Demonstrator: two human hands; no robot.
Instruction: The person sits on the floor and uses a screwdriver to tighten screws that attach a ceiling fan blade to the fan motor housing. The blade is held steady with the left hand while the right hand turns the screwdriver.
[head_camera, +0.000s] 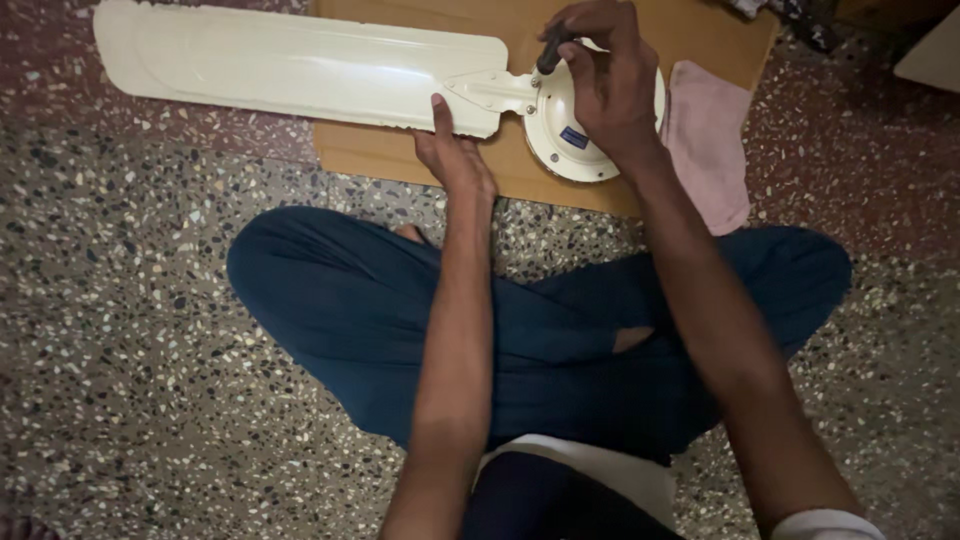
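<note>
**Screwdriver on the blade bracket, blade pinned flat**

Taking the round cream motor hub as the landmark: it is lying on a sheet of cardboard spread over the speckled floor, in front of a person sitting cross-legged.

The right hand is hovering over the hub, fingers clenched around the dark handle of a screwdriver. The tool is standing nearly upright, its tip going down at the hub's left edge, where the blade's metal bracket is meeting the hub. The tip itself is too small to make out.

The blade is running out from the hub to the left, its long axis lying almost level across the view, the far end passing off the cardboard onto the floor.

The left hand is resting just left of and below the hub, fingers flat and pressing on the blade's near edge beside the bracket; it is grasping nothing. Of the two hands, the right is the nearer to the bracket's screws.

A pink cloth is lying just right of the hub, partly on the cardboard, apart from both hands. Nothing is standing between tool and bracket.
</note>
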